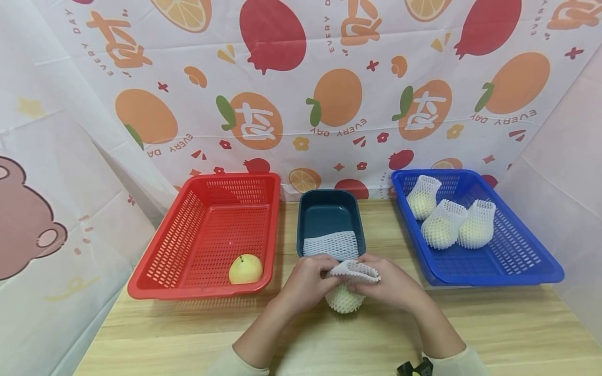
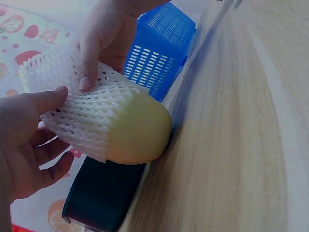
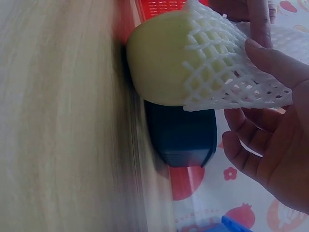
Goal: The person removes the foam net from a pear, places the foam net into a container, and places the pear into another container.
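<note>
A pale yellow pear stands on the table, partly covered by a white foam net sleeve. In both wrist views its lower end is bare. My left hand pinches the left side of the sleeve between thumb and fingers. On the opposite side my right hand grips the sleeve's edge, its thumb lying over the mesh. The sleeve's upper end gapes above the fruit in the head view. Just behind the hands, a dark teal tray holds a flat foam net.
To the left, a red basket contains one bare pear. A blue basket at the right has three net-wrapped pears in it. A fruit-print cloth hangs behind the wooden table.
</note>
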The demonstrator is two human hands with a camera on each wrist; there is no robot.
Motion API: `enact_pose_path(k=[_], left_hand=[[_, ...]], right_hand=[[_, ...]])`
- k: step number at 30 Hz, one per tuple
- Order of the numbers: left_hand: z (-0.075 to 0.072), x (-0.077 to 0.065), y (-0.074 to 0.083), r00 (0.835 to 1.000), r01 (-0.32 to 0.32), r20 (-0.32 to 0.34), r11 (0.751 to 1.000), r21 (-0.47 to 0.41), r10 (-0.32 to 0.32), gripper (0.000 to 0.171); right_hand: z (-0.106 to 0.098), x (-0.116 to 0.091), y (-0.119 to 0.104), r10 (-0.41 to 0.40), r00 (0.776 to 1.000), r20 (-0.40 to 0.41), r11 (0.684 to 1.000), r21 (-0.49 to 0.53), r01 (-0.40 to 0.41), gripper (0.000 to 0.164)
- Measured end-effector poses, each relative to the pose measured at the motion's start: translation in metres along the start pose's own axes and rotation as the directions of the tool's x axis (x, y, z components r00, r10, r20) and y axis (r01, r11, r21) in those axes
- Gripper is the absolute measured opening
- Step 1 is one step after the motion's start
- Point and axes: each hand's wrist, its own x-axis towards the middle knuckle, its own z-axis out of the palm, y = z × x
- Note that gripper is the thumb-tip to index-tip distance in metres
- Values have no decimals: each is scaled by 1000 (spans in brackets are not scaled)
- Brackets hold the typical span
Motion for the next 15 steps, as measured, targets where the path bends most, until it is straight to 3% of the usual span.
enact_pose_path(k=[15], left_hand=[[-2, 0, 5, 997, 37, -68, 994, -101, -44, 9]], right_hand=[[4, 0, 0, 37, 999, 2, 999, 26, -37, 40]])
